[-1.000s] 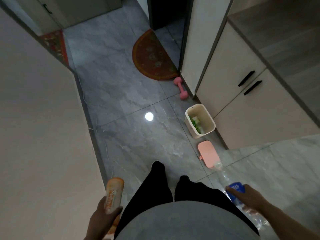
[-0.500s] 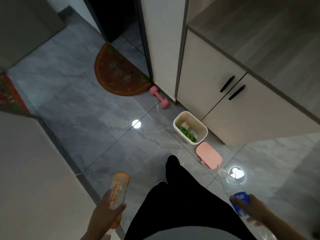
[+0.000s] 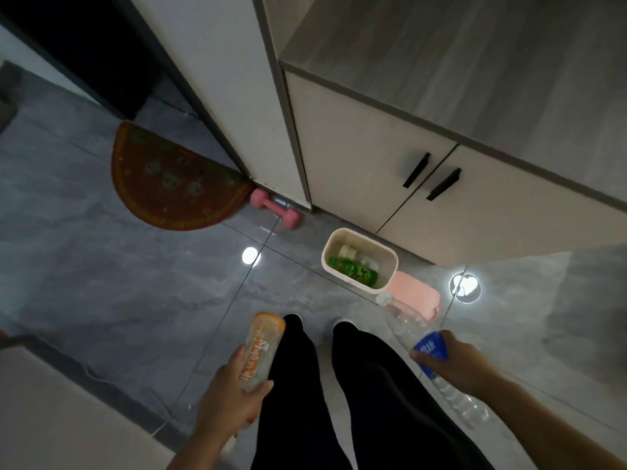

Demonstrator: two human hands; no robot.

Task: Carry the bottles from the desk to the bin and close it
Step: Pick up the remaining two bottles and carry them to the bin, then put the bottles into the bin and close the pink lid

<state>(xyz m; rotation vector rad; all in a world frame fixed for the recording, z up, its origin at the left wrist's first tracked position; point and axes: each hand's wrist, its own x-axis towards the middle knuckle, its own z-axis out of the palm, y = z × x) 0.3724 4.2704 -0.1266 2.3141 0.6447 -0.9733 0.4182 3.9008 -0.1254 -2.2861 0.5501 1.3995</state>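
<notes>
A small cream bin [image 3: 390, 257] stands open on the grey floor against the cabinet, with a green bottle [image 3: 354, 269] and other bottles inside. Its pink lid [image 3: 415, 292] lies flat on the floor just right of it. My left hand [image 3: 230, 401] grips an orange-capped bottle [image 3: 259, 349] low and left of my legs. My right hand [image 3: 456, 362] holds a clear water bottle with a blue label [image 3: 403, 322], its cap pointing toward the bin. Both hands are short of the bin.
A cream cabinet [image 3: 390, 171] with two black handles rises behind the bin. A pink dumbbell [image 3: 275, 209] and a half-round red mat [image 3: 171, 184] lie to the left by a dark doorway. A pale wall corner [image 3: 51, 412] juts in at lower left. My dark-trousered legs [image 3: 339, 385] stand before the bin.
I have walked closer; the bin and lid now lie just ahead of my feet. Both hands still hold their bottles and have come forward a little.
</notes>
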